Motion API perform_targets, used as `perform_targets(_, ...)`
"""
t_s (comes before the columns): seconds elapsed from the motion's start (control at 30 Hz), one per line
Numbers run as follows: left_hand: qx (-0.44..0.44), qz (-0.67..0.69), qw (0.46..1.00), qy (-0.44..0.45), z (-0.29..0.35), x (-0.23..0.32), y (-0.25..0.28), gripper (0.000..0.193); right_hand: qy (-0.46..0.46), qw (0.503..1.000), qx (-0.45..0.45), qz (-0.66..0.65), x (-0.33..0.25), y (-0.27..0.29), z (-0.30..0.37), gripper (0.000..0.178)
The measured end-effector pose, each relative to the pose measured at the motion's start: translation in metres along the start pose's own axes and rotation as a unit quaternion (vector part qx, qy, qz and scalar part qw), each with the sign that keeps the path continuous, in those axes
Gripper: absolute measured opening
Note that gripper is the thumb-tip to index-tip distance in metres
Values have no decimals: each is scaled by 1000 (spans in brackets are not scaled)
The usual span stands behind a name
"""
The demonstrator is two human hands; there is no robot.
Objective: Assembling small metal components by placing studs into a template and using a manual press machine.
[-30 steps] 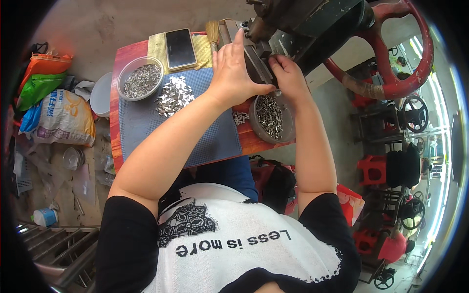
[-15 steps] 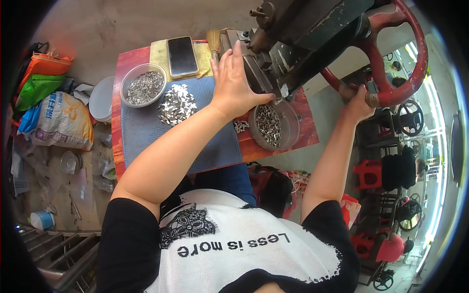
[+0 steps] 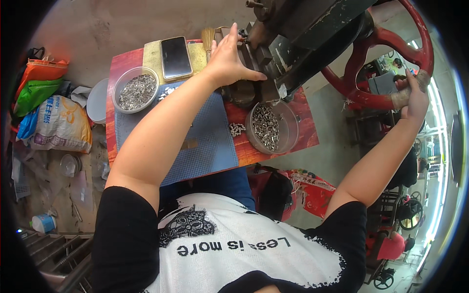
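Blue matting [image 3: 210, 151] tops a red table [image 3: 307, 129] over grey floor [image 3: 337, 139], left fingers [image 3: 229, 43] wide, right fingers [image 3: 414, 85] holding a wheel [image 3: 369, 99]

Moderate, fairly even indoor light reaches the counter [image 3: 305, 119]. On the right, strip lights [image 3: 442, 151] glare to blown-out white. The machine [image 3: 317, 29] reads very dark, and small metal pieces [image 3: 137, 93] glint. Fisheye distortion bends straight edges toward the rim; the corners are black.

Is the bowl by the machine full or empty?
The bowl is partly full: metal bits heap at its left, its right side bare.
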State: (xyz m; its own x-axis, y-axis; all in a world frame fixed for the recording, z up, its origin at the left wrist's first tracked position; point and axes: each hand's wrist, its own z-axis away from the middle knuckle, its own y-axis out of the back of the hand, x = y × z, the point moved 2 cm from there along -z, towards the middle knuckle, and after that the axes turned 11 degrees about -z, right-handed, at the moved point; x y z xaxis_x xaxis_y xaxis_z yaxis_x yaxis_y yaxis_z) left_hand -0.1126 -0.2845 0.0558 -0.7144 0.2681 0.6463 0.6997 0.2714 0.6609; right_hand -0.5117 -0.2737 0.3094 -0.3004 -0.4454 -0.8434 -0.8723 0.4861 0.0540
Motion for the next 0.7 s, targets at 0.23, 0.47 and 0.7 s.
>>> perform_targets(0.23,-5,21,1000,-4,-3,5,-5,152,133,978,129,-92,75,-10,61,31)
perform_targets(0.47,-11,-16,1000,-3,7,4,1,155,142,966,143,-161,110,-36,77,29)
perform_targets(0.7,71,-31,997,-4,61,35,3,149,124,969,156,-146,104,-37,79,16)
